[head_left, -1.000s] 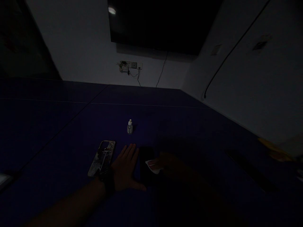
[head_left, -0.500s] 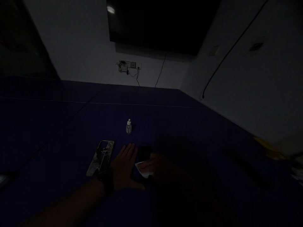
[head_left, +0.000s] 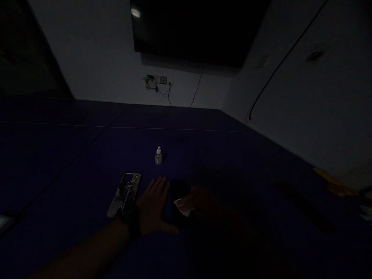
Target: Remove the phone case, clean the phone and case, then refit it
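My left hand (head_left: 152,207) lies flat on the dark blue surface, fingers stretched out, with a dark band on its wrist. Just right of it is a dark flat slab that looks like a phone (head_left: 177,188), hard to make out in the dim light. My right hand (head_left: 197,202) presses a small white wipe (head_left: 182,208) down onto this phone; its fingers are partly in shadow. A patterned phone case (head_left: 124,197) lies to the left, partly behind my left wrist. Beyond my hands a small clear bottle with a white cap (head_left: 158,157) stands upright.
A long dark strip-like object (head_left: 302,205) lies to the right, near something yellow (head_left: 334,182) by the wall. At the far left edge is a pale object (head_left: 6,221). A large dark screen (head_left: 192,31) hangs above wall sockets (head_left: 159,80) with cables.
My right hand has slid a little to the right with the wipe, showing more of the phone's left side. My left hand stays in place.
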`<state>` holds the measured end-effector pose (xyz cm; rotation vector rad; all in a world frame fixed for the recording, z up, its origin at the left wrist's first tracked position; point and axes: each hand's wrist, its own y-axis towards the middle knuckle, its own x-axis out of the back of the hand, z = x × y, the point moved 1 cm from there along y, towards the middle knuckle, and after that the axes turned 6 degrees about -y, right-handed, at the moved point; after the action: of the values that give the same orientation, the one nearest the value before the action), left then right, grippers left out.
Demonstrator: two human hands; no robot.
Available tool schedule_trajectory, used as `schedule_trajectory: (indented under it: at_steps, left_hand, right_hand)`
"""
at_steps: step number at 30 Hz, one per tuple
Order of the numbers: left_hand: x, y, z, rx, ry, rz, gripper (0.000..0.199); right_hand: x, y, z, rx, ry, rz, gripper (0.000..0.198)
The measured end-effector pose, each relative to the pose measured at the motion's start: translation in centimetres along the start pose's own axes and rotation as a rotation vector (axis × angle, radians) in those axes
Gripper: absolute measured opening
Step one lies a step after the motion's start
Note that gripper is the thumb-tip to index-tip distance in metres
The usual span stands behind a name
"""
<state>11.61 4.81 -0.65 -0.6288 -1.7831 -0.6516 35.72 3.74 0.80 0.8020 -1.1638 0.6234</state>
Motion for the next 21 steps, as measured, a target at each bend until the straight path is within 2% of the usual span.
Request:
schedule_trajectory:
  at_steps: [2,4,6,8,11,15,18,21]
  left_hand:
    - [0.1,0.0,-0.1,0.018,-0.002,0.004,0.138]
    - [0.2,0.0,-0.1,0.029,-0.005,0.017,0.138]
    - [0.2,-0.1,-0.1,0.025,-0.010,0.020,0.137]
    - [0.2,-0.1,-0.1,0.014,-0.019,0.011,0.137]
    - [0.3,0.0,-0.2,0.023,-0.032,0.022,0.139]
    - [0.7,0.1,-0.5,0.052,-0.021,0.064,0.142]
    - [0.8,0.1,-0.6,0.043,-0.012,0.048,0.140]
    - [0.7,0.2,-0.6,0.030,-0.014,0.039,0.140]
  right_hand:
    - [0.5,-0.5,-0.4,-0.100,0.001,-0.051,0.040]
    - [0.6,0.0,-0.3,-0.146,-0.032,-0.038,0.043]
    - [0.3,1.0,0.2,-0.100,-0.056,0.016,0.042]
    - [-0.2,1.6,0.8,0.010,-0.037,0.069,0.039]
    - [-0.5,1.0,0.6,0.083,0.046,0.050,0.036]
    - [0.4,-0.7,-0.7,-0.078,0.039,-0.082,0.041]
    - [0.9,0.1,-0.4,-0.158,-0.052,-0.022,0.046]
    - [0.4,1.5,0.8,-0.073,-0.056,0.078,0.045]
